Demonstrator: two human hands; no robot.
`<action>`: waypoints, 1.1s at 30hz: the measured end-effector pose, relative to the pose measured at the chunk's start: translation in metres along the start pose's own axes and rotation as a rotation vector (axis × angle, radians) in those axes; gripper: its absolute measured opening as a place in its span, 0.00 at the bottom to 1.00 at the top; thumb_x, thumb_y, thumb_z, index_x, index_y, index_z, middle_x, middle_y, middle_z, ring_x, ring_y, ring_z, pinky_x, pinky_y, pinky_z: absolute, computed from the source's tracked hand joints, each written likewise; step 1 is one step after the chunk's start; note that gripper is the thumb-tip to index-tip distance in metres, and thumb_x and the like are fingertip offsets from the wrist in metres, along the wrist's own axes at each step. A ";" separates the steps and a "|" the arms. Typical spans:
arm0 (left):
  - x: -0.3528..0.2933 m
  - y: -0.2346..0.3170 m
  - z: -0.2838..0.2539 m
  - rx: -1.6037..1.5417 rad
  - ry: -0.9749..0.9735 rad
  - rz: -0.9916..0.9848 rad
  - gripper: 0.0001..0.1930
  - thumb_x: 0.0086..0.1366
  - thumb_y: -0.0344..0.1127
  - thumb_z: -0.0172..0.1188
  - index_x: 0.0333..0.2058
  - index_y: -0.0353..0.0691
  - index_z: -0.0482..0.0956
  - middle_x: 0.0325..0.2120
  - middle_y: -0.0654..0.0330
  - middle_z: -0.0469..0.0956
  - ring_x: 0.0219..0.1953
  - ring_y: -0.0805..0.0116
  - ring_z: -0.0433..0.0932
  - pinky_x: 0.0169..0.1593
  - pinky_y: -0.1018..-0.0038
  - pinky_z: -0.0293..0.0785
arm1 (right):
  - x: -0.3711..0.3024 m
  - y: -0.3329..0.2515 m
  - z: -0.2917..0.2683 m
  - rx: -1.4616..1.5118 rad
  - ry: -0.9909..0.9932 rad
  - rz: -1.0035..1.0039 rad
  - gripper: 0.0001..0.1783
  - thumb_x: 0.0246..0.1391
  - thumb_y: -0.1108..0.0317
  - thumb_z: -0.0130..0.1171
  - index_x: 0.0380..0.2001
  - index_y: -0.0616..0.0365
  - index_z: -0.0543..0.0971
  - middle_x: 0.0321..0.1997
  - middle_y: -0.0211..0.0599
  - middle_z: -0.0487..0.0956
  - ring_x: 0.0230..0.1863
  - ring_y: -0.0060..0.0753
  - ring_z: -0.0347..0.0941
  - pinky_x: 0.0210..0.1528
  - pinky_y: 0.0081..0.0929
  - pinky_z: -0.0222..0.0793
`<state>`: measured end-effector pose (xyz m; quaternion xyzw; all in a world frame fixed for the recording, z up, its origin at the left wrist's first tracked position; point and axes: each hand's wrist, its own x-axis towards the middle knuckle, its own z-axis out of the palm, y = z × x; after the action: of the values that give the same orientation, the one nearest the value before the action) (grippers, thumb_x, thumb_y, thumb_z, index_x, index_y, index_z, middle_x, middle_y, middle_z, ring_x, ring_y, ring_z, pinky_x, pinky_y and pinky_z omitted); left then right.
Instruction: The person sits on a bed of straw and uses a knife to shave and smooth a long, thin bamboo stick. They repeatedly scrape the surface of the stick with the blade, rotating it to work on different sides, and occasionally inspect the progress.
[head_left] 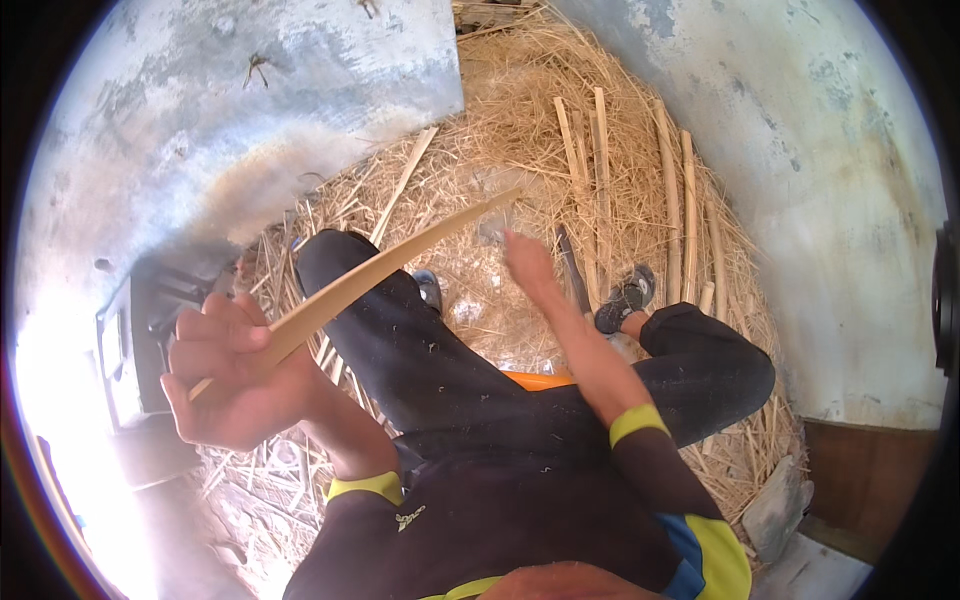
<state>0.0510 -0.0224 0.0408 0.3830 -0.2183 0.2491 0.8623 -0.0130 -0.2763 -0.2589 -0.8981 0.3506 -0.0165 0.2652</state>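
Note:
My left hand, raised at the left, is closed around the near end of a long, flat, pale strip that looks like split bamboo or wood. The strip slants up and away to the right, over my left knee, and narrows toward its far tip. Close to that tip is my right hand, its fingers curled. A greyish, blurred shape shows beside these fingers; what it is I cannot make out. Below the right hand, a dark, narrow blade-like piece stands or lies beside my right foot.
Straw and shavings cover the floor. Several long pale sticks lie at the right, another strip at the far left. Under me shows an orange seat edge. Weathered walls rise on both sides; a stone sits lower right.

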 end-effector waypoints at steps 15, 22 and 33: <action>0.011 0.000 0.005 -0.194 -0.838 0.175 0.22 0.63 0.40 0.38 0.14 0.36 0.69 0.12 0.52 0.71 0.07 0.73 0.57 0.09 0.79 0.51 | -0.151 -0.150 -0.162 0.668 -0.064 -0.489 0.21 0.65 0.56 0.40 0.27 0.62 0.70 0.19 0.57 0.71 0.26 0.62 0.70 0.29 0.49 0.64; 0.002 0.002 0.003 -0.219 -0.695 0.165 0.22 0.62 0.40 0.35 0.12 0.38 0.66 0.08 0.54 0.68 0.06 0.75 0.52 0.09 0.79 0.46 | -0.170 -0.142 -0.130 0.527 0.142 -0.405 0.21 0.64 0.56 0.41 0.24 0.61 0.70 0.15 0.54 0.71 0.20 0.61 0.70 0.22 0.50 0.65; -0.014 0.004 0.013 -0.157 -0.399 0.092 0.23 0.64 0.41 0.32 0.10 0.40 0.61 0.08 0.52 0.63 0.09 0.75 0.49 0.14 0.79 0.47 | -0.180 -0.169 -0.133 0.515 0.204 -0.441 0.15 0.63 0.62 0.44 0.27 0.62 0.70 0.12 0.51 0.68 0.16 0.57 0.68 0.19 0.45 0.62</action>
<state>0.0351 -0.0339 0.0424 0.3460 -0.4205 0.1895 0.8170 -0.0726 -0.1195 -0.0339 -0.8494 0.1572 -0.2509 0.4368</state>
